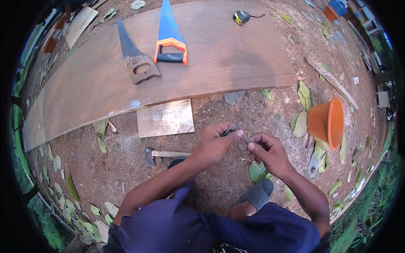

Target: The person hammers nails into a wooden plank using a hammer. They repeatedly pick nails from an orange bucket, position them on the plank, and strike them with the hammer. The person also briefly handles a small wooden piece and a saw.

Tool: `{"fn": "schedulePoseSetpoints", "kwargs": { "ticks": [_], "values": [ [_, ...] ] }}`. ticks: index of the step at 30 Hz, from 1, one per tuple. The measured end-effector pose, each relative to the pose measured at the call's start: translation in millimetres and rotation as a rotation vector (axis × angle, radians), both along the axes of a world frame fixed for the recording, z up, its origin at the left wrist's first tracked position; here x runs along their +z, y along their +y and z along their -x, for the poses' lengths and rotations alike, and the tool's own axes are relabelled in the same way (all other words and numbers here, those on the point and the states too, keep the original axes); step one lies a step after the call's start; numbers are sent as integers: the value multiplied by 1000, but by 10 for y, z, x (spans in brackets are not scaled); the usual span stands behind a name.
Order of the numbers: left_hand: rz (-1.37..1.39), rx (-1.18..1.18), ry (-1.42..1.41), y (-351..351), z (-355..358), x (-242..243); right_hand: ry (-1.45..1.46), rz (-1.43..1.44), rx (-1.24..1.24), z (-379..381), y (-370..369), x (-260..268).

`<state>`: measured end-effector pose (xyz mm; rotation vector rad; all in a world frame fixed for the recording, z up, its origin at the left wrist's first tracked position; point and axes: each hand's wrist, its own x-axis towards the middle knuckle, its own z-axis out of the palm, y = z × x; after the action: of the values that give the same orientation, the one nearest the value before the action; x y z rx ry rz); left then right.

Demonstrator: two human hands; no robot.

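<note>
My left hand (218,139) is closed on several small dark metal pieces that look like nails (226,131), and a single nail (241,131) stands out between its thumb and finger. The lower end of that nail is pinched by my right hand (267,151). Beyond the hands, a wooden board (215,72) carries a wooden-handled handsaw (142,70), a handsaw with a blue blade and an orange-black handle (171,50), and a tape measure (241,17). A hatchet (164,154) lies on the ground left of my hands, near a plywood piece (166,120).
An orange plastic bucket (324,123) lies on its side at the right, with a wood strip (335,82) behind it. Leaves (258,170) are scattered on the soil. At the upper right are a blue and an orange container (331,13). My feet flank the ground before me.
</note>
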<state>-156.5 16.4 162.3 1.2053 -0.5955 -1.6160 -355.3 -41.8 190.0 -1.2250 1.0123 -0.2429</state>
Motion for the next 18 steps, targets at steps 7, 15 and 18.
{"fn": "schedulePoseSetpoints", "kwargs": {
  "ticks": [7, 15, 18],
  "values": [
    [-246, 156, 255, 74, -237, -462, 337, 516, 422, -306, -508, -14],
    [-360, 220, 341, 243, -556, -776, 562, 1197, 873, -1629, -1518, -415],
    [-378, 257, 317, 216, -638, -810, 602, 1226, 714, -2073, -1777, -655]
  ]
}}
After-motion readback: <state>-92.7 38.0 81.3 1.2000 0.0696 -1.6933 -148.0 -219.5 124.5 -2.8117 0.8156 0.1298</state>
